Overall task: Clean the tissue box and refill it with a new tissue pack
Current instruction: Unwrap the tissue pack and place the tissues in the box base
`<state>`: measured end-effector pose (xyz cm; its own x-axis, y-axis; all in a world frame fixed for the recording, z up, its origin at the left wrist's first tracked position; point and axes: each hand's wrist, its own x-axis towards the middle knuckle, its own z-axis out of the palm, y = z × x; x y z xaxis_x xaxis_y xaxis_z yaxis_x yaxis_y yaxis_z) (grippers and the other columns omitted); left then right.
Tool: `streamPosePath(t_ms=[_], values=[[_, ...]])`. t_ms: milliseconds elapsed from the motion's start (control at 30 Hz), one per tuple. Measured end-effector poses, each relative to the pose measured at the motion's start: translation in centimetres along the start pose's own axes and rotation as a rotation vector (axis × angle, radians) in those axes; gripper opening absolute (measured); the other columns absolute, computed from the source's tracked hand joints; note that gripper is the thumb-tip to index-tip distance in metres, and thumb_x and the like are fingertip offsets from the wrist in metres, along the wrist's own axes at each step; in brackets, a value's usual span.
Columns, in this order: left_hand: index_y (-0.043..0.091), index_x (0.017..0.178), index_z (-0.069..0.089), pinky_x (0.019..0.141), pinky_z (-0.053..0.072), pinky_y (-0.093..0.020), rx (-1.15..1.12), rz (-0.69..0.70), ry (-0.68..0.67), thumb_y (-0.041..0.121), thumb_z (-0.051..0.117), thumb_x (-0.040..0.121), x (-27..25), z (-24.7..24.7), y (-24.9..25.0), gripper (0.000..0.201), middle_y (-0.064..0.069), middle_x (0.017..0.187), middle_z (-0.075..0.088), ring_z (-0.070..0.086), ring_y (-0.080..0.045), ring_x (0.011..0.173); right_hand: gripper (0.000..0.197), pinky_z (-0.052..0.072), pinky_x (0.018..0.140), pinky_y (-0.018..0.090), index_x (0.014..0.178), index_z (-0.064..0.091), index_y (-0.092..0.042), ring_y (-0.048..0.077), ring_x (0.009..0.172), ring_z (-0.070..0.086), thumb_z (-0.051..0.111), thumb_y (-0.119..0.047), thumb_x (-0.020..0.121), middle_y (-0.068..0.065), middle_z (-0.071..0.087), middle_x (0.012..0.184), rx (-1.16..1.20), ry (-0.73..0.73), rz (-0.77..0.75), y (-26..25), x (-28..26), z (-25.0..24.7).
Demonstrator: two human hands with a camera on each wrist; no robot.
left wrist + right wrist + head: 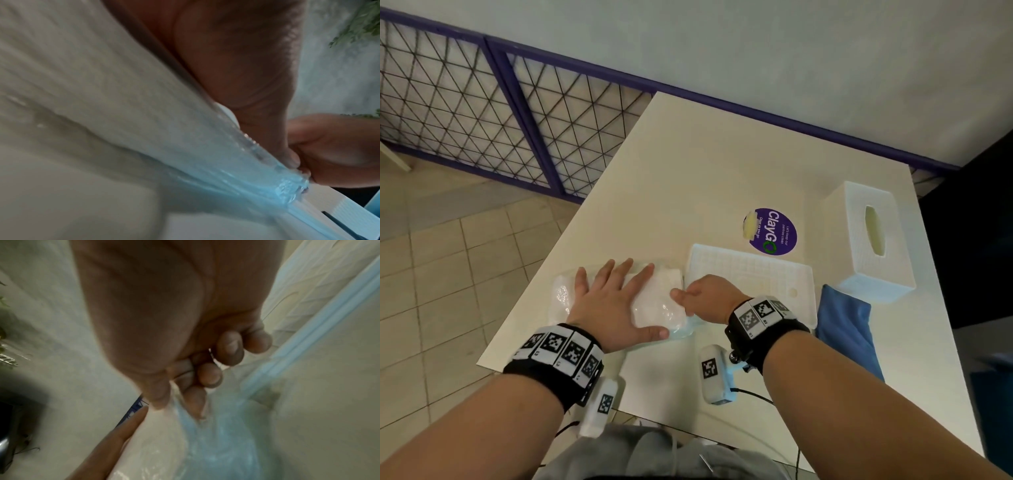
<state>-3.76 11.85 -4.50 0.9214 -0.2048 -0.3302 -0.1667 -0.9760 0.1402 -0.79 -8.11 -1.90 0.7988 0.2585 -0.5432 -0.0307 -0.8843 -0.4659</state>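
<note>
A: What are the fingers of the left hand doing?

B: They lie straight and spread, flat on top of the pack, pressing it to the table. The thumb stretches along the near edge of the pack, with its tip by the blue end of the wrapper.

A: And the right hand?

B: Curled. In the right wrist view its thumb and forefinger are pressed together on the wrapper, pinching a fold of the blue film. The other three fingers are tucked toward the palm and hold nothing that I can see.

A: How do the two hands stand to each other?

B: Close. In the left wrist view the left thumb's tip touches the right hand's knuckles, just above the bunched film.

A: Where is the box?

B: Well beyond the right hand's knuckles, standing on the table with its slot up. Its tray lies flat just past the right fingers, touched by neither hand. A blue cloth lies outside the right wrist, and a purple sticker is on the table beyond the tray.
</note>
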Motion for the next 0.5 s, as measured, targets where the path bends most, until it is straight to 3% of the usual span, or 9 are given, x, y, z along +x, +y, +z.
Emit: streamPosePath(t_ms=[133, 167, 233, 267, 333, 400, 500], values=[[0.045, 0.148, -0.011, 0.113, -0.007, -0.060, -0.022, 0.003, 0.001, 0.099, 0.032, 0.049, 0.0, -0.3, 0.2, 0.121, 0.002, 0.162, -0.001, -0.006, -0.024, 0.148, 0.028, 0.046, 0.088, 0.031, 0.110, 0.062, -0.008, 0.025, 0.102, 0.060, 0.046, -0.026, 0.095, 0.009, 0.065, 0.112, 0.076, 0.160, 0.087, 0.5, 0.3, -0.2], [0.045, 0.148, -0.011, 0.114, -0.007, -0.061, -0.023, 0.003, 0.002, 0.099, 0.032, 0.049, 0.0, -0.3, 0.2, 0.121, 0.002, 0.162, -0.001, -0.006, -0.024, 0.148, 0.028, 0.048, 0.085, 0.030, 0.116, 0.060, -0.010, 0.023, 0.095, 0.061, 0.047, -0.022, 0.095, 0.009, 0.065, 0.113, 0.188, 0.184, 0.104, 0.3, 0.4, -0.2], [0.045, 0.148, -0.013, 0.113, -0.008, -0.061, -0.018, 0.003, 0.009, 0.099, 0.032, 0.049, 0.0, -0.1, 0.2, 0.121, 0.002, 0.162, -0.001, -0.006, -0.024, 0.148, 0.031, 0.053, 0.066, 0.026, 0.123, 0.056, -0.012, 0.019, 0.072, 0.061, 0.050, -0.019, 0.094, 0.009, 0.066, 0.097, 0.486, 0.166, 0.152, -0.4, 0.5, -0.3], [0.045, 0.147, -0.014, 0.113, -0.008, -0.061, -0.015, 0.005, 0.015, 0.099, 0.032, 0.049, 0.0, 0.1, 0.2, 0.121, 0.002, 0.162, -0.002, -0.006, -0.024, 0.148, 0.031, 0.055, 0.059, 0.027, 0.124, 0.056, -0.011, 0.016, 0.064, 0.061, 0.052, -0.019, 0.094, 0.008, 0.065, 0.088, 0.610, 0.145, 0.179, -0.8, 0.4, -0.3], [0.045, 0.147, -0.016, 0.113, -0.008, -0.061, -0.017, 0.012, 0.033, 0.099, 0.031, 0.049, -0.1, 0.3, 0.1, 0.121, 0.002, 0.162, -0.003, -0.007, -0.024, 0.148, 0.033, 0.060, 0.064, 0.032, 0.123, 0.057, -0.010, 0.016, 0.061, 0.062, 0.057, -0.020, 0.092, 0.008, 0.065, 0.084, 0.702, 0.156, 0.207, -1.3, 0.4, -0.2], [0.044, 0.146, -0.018, 0.113, -0.008, -0.061, -0.017, 0.016, 0.049, 0.100, 0.029, 0.050, -0.2, 0.5, 0.0, 0.120, 0.001, 0.162, -0.004, -0.008, -0.024, 0.148, 0.032, 0.061, 0.072, 0.038, 0.120, 0.060, -0.013, 0.020, 0.067, 0.065, 0.060, -0.022, 0.090, 0.008, 0.066, 0.085, 0.670, 0.204, 0.217, -1.6, 0.6, 0.0], [0.043, 0.146, -0.019, 0.113, -0.008, -0.062, -0.005, 0.018, 0.070, 0.100, 0.026, 0.051, -0.5, 0.7, 0.0, 0.119, 0.000, 0.162, -0.005, -0.008, -0.025, 0.148, 0.029, 0.061, 0.074, 0.041, 0.111, 0.063, -0.018, 0.025, 0.081, 0.071, 0.067, -0.024, 0.083, 0.005, 0.069, 0.094, 0.581, 0.259, 0.228, -1.8, 0.9, 0.8]])
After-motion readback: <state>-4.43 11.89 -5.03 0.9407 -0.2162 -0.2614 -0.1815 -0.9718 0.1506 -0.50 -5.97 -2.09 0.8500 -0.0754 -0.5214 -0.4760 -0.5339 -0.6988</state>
